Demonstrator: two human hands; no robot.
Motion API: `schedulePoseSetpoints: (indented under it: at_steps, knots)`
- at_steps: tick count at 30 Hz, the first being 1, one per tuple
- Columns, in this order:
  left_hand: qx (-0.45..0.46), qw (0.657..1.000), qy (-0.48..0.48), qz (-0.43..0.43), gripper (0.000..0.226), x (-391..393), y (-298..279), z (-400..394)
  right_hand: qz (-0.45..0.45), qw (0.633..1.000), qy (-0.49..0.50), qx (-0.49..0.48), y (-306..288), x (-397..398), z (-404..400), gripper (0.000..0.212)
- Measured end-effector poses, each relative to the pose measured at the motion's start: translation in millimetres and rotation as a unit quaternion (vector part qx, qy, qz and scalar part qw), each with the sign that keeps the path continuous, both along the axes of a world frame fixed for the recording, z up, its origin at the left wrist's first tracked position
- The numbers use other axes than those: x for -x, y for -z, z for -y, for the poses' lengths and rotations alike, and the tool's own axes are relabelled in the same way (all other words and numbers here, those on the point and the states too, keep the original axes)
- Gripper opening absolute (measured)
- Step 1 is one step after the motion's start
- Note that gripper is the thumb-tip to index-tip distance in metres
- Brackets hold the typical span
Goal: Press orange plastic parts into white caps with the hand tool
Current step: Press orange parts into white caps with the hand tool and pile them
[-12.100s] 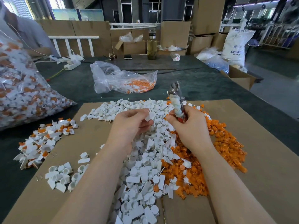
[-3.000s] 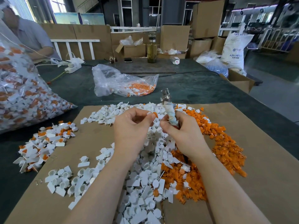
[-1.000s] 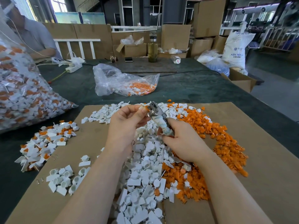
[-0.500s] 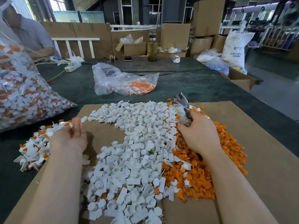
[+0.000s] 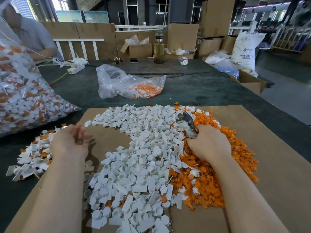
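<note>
Cardboard sheet [image 5: 262,145] lies on a dark green table [image 5: 202,91]. Centre of the sheet: broad pile of white caps [image 5: 139,158], running from the far edge to the near edge. Directly right of it and touching, a pile of orange plastic parts [image 5: 235,158]. Right hand [image 5: 208,143] rests on the seam between the two piles, fingers curled round the handle of the hand tool [image 5: 186,123]; tool's metal head points far-left, over the white caps. Left hand [image 5: 70,143] is over the left edge of the cardboard, palm up, fingers loose and spread, blurred; holds nothing that can be made out. Just left of it, on the table, a smaller heap of assembled caps [image 5: 32,157], white with orange showing. Far left: large clear bag [image 5: 25,98] full of white-and-orange pieces. Far centre: a smaller clear bag [image 5: 127,84], part-filled with orange parts. Another person's sleeve [image 5: 37,39] at far left; cardboard boxes [image 5: 181,36] behind the table.
</note>
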State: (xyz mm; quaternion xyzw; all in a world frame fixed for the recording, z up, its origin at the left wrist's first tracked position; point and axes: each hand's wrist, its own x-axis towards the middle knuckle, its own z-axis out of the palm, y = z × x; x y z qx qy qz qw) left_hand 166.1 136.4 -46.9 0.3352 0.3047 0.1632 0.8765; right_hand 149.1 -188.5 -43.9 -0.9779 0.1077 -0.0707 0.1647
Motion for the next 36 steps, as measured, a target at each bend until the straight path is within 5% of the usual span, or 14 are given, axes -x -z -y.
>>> schedulePoseSetpoints:
  at_steps: [3,6,8,10,13,20,26,31,36]
  knots:
    - [-0.178,0.976,0.121,-0.034,0.011,0.2,-13.5,25.4,-0.011,1.000,-0.022,0.002,0.4,0.2,-1.9,0.017]
    - [-0.372,0.892,0.252,-0.049,0.016,5.0,-21.4,48.6,-0.025,0.999,-0.029,0.005,-0.3,1.1,-2.1,0.013]
    - [-0.476,0.805,0.344,-0.080,0.016,11.5,-23.1,59.5,-0.033,0.999,-0.025,0.013,-0.1,1.7,-2.0,0.008]
    - [-0.524,0.736,0.418,-0.090,0.020,11.5,-21.8,67.7,-0.041,0.999,-0.019,0.020,0.2,1.8,-1.7,0.007]
    - [-0.574,0.681,0.442,-0.106,0.026,8.5,-18.8,72.5,-0.052,0.998,-0.014,0.028,-0.1,1.6,-1.6,0.010]
    - [-0.617,0.653,0.425,-0.111,0.026,9.6,-19.4,72.2,-0.048,0.999,-0.020,0.014,0.8,0.9,-1.4,0.011]
    - [-0.601,0.686,0.396,-0.108,0.011,10.6,-18.2,69.5,-0.017,1.000,-0.015,-0.019,2.6,-0.2,1.1,0.016]
    - [-0.614,0.674,0.394,-0.120,0.012,9.7,-19.4,66.9,0.039,0.987,-0.030,-0.155,-1.4,-1.5,1.2,0.014]
    - [-0.622,0.707,0.325,-0.091,0.009,11.1,-18.9,72.2,0.083,0.950,-0.048,-0.297,-8.1,2.0,-3.8,0.006]
